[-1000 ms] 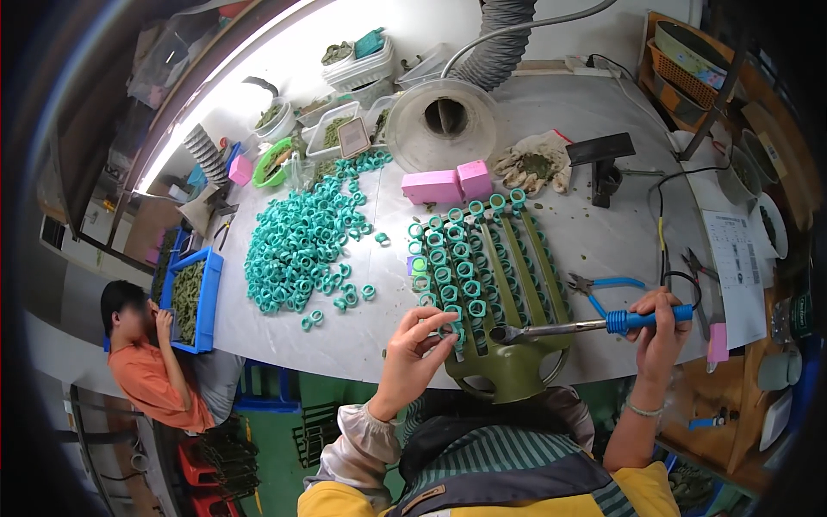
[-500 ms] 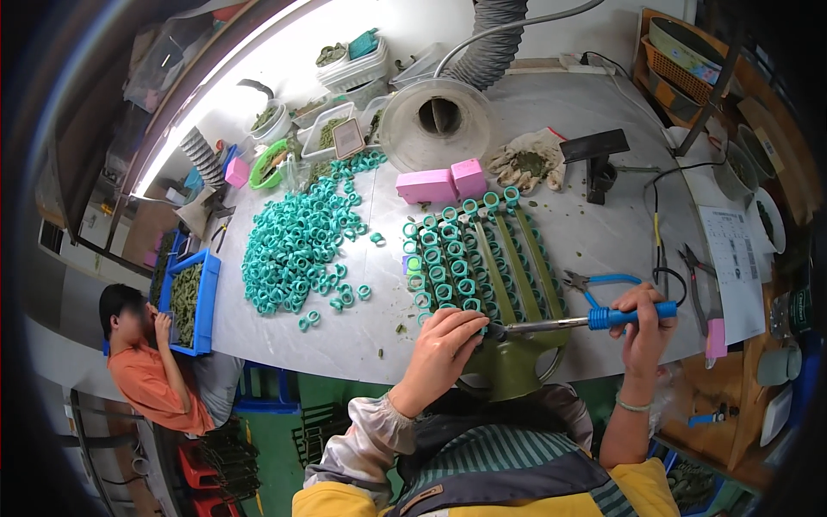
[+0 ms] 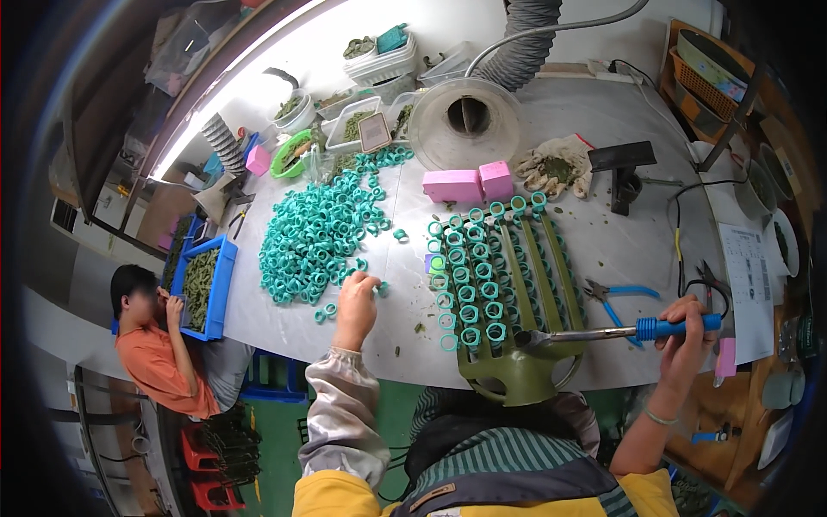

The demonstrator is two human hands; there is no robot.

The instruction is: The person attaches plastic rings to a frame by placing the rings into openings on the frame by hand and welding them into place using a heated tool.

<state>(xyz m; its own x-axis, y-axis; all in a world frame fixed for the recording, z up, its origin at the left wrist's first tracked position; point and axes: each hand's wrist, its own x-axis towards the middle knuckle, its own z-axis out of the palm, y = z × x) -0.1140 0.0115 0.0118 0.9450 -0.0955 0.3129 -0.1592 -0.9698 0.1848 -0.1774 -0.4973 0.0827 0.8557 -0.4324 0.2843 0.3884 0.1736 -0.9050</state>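
Note:
My left hand (image 3: 355, 312) is at the near right edge of a heap of teal rings (image 3: 314, 233), its fingers pinched at one loose teal ring (image 3: 382, 289), partly hidden by the fingertips. My right hand (image 3: 687, 332) grips the blue handle of a soldering iron (image 3: 594, 333). The iron's metal tip touches the near end of an olive-green rack (image 3: 517, 372), which has cut-out openings and long parallel bars. Rows of teal rings (image 3: 468, 293) stand along the rack's left bars; more show between the right bars.
Pink blocks (image 3: 452, 186), a stained glove (image 3: 556, 168) and a black stand (image 3: 622, 172) lie beyond the rack. Blue-handled pliers (image 3: 620, 306) rest right of it. A clear funnel hood (image 3: 431, 129) stands at the back. At left, a co-worker (image 3: 164, 362) sits by a blue crate (image 3: 226, 289).
My left hand has left the rack and moved left to the loose rings by the heap. My right hand still holds the iron at the rack. The whole view has shifted slightly.

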